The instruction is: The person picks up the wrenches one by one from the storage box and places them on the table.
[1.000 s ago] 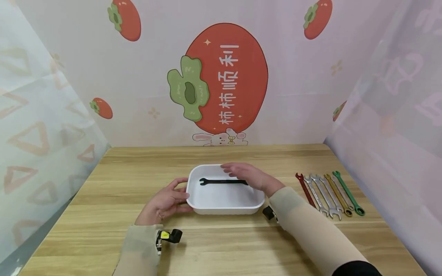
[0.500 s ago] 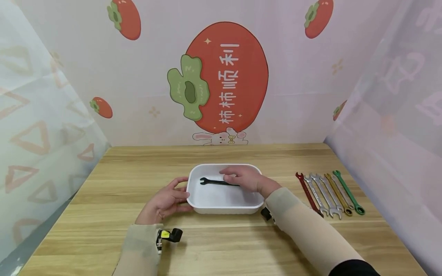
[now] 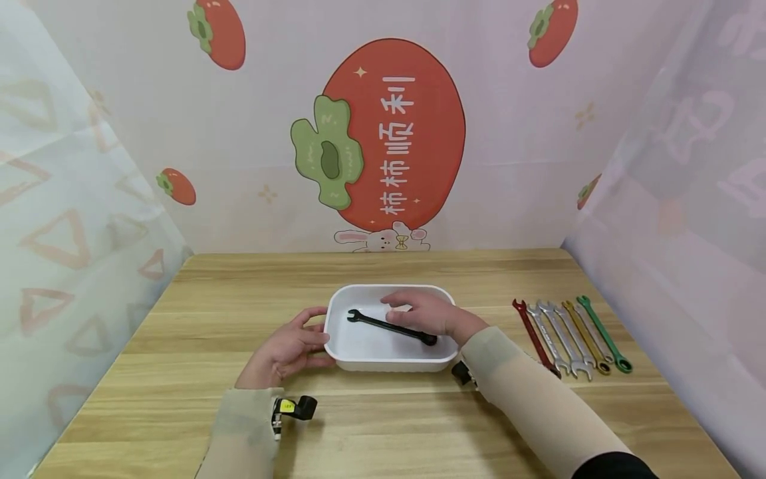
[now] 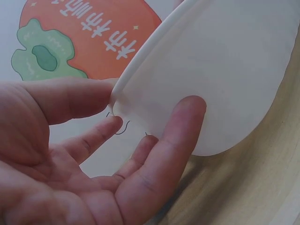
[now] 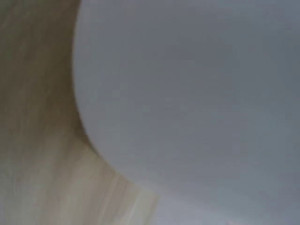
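Note:
A white rectangular tray point(image 3: 359, 346) sits mid-table with a black combination wrench point(image 3: 374, 322) lying slantwise inside it. My left hand point(image 3: 287, 349) rests against the tray's left end, its fingers spread along the outside; the left wrist view has fingertips touching the rim and the outer wall point(image 4: 234, 93). Over the tray's right half is my right hand point(image 3: 427, 313), relaxed and just behind the wrench's shank, thumb close to it. Whether they touch cannot be told. The right wrist view shows only the tray's blurred outer wall point(image 5: 187, 93), with no hand visible.
To the right, several wrenches lie side by side: a red one point(image 3: 534, 336), silver ones point(image 3: 562, 336), a gold one point(image 3: 586, 338) and a green one point(image 3: 604, 334). The wooden table point(image 3: 251, 286) is enclosed by printed cloth at the back and both sides.
The wrench has turned, its right end swinging toward the tray's front edge and out from under my right hand. That hand lowered into the tray. My left hand stayed put.

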`<state>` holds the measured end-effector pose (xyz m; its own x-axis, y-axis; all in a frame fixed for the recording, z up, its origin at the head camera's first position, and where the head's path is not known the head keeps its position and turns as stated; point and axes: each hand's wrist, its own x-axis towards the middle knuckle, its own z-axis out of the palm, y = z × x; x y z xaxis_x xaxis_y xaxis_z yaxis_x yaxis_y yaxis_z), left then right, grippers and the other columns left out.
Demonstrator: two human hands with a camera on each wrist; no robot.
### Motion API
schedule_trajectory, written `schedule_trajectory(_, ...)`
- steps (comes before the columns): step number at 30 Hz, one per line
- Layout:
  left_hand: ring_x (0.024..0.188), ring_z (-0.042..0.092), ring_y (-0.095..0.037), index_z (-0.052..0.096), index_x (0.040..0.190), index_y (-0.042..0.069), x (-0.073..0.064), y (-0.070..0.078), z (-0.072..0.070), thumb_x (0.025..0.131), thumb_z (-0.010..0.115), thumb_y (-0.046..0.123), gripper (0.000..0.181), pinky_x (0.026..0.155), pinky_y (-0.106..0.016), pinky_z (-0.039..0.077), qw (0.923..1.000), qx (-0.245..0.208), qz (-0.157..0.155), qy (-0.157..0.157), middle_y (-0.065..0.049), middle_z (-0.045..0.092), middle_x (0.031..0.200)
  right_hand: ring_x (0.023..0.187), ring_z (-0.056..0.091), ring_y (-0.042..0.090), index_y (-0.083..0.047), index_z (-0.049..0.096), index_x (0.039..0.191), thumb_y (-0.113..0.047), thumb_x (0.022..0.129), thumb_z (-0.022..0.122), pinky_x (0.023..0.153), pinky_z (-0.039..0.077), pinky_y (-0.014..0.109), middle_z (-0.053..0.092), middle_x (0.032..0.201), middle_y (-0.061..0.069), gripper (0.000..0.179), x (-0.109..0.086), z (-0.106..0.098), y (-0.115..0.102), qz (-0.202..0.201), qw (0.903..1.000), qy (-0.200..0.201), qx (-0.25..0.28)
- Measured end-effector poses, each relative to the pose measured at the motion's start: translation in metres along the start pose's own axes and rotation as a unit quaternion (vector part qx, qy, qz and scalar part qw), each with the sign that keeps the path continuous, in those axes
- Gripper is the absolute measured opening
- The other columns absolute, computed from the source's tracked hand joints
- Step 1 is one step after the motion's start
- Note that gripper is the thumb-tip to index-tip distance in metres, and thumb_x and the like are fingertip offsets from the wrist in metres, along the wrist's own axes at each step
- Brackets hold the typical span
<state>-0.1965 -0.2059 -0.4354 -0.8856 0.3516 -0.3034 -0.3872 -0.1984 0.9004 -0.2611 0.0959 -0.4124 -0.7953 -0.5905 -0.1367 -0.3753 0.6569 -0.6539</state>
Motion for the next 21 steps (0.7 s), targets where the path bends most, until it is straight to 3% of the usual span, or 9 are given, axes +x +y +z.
schedule_trajectory(4, 0.102, 0.061, -0.032, 0.028, 0.151, 0.007, 0.0, 0.0, 0.0, 0.094, 0.054, -0.009, 0.065, 0.089, -0.062, 0.049, 1.0, 0.0, -0.002, -0.002, -0.031, 0.041, 0.142, 0.12, 0.058, 0.019, -0.018, 0.052, 0.145, -0.023, 0.09, 0.075, 0.102, 0.045, 0.041, 0.054, 0.142, 0.002, 0.06, 0.004, 0.005, 0.003, 0.009, 0.9999, -0.001, 0.006)
schedule_trajectory(8, 0.102, 0.061, -0.032, 0.027, 0.152, 0.007, 0.0, 0.0, 0.0, 0.094, 0.053, -0.009, 0.065, 0.089, -0.061, 0.049, 1.0, 0.001, -0.003, -0.002, -0.031, 0.04, 0.143, 0.115, 0.061, 0.013, -0.019, 0.053, 0.145, -0.006, 0.084, 0.077, 0.101, 0.045, 0.039, 0.051, 0.144, -0.001, 0.067, 0.007, 0.011, 0.007, 0.03, 0.9995, -0.004, -0.014)
schedule_trajectory(12, 0.102, 0.061, -0.032, 0.026, 0.151, 0.006, 0.0, 0.001, -0.001, 0.095, 0.053, -0.009, 0.064, 0.089, -0.061, 0.05, 1.0, 0.005, 0.0, -0.003, -0.031, 0.04, 0.143, 0.115, 0.059, 0.01, -0.022, 0.056, 0.143, 0.001, 0.079, 0.077, 0.105, 0.041, 0.039, 0.051, 0.144, -0.003, 0.072, 0.008, 0.015, 0.007, 0.045, 0.9982, -0.005, -0.038)
schedule_trajectory(21, 0.104, 0.061, -0.034, 0.026, 0.151, 0.006, 0.001, 0.001, 0.0, 0.095, 0.051, -0.01, 0.064, 0.089, -0.061, 0.049, 1.0, 0.005, -0.004, 0.004, -0.031, 0.039, 0.145, 0.11, 0.061, 0.01, -0.021, 0.061, 0.137, 0.006, 0.08, 0.075, 0.098, 0.047, 0.036, 0.064, 0.128, -0.005, 0.065, 0.009, 0.018, 0.003, 0.053, 0.9933, -0.006, -0.103)
